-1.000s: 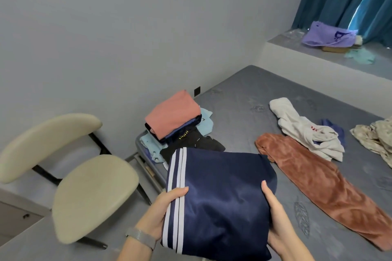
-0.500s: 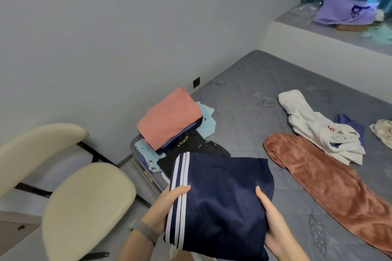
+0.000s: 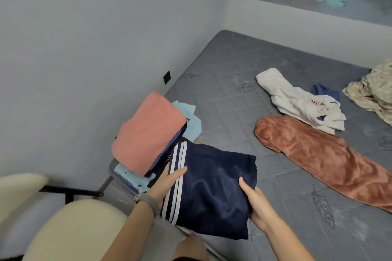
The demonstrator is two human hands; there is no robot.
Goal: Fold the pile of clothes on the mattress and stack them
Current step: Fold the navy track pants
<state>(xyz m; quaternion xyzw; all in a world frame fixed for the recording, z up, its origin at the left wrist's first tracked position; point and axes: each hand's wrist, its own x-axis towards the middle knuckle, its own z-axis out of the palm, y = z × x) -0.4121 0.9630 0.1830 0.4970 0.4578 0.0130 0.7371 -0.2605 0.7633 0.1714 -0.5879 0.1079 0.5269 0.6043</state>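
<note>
Navy garment (image 3: 212,188) nearer mattress (image 3: 233,65) corner

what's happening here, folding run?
Yes. A person holds a folded navy garment with white stripes between the left hand and right hand, next to the stack of folded clothes at the mattress corner. A brown fleece garment, a white garment and a cream one lie unfolded.

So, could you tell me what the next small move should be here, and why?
Probably lay the folded navy garment on the salmon-topped stack: both hands, left and right, grip it at its sides, just beside that stack.
</note>
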